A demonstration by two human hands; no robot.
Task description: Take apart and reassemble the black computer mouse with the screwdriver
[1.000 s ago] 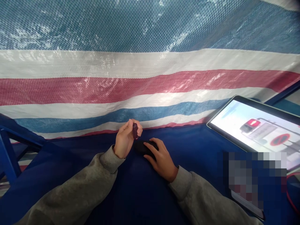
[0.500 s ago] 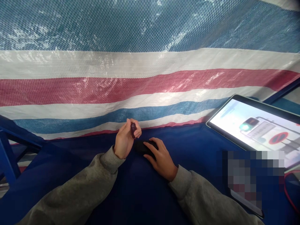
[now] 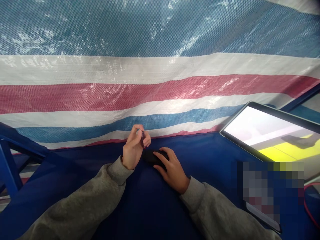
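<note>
My left hand [image 3: 135,146] is raised just above the far edge of the table, its fingers curled round a small dark purplish-red object [image 3: 143,138]. Fingers hide part of that object, and its kind cannot be made out. My right hand [image 3: 173,169] rests over a black computer mouse [image 3: 151,157] on the dark blue tabletop [image 3: 142,206]. Its thumb lies along the near side of the mouse and its fingers reach over the top. The mouse sits just to the right of and below my left hand.
A tablet-like screen [image 3: 250,126] leans at the right, showing a bright picture with yellow. A flat device [image 3: 265,216], partly pixelated, lies nearer. A red cable [image 3: 308,208] curves at the right edge. Striped plastic sheeting [image 3: 150,70] hangs behind; a blue metal frame [image 3: 10,166] stands left.
My left thumb and index finger have shifted on the small object, which now shows less. The picture on the screen has changed. My right hand stays on the mouse.
</note>
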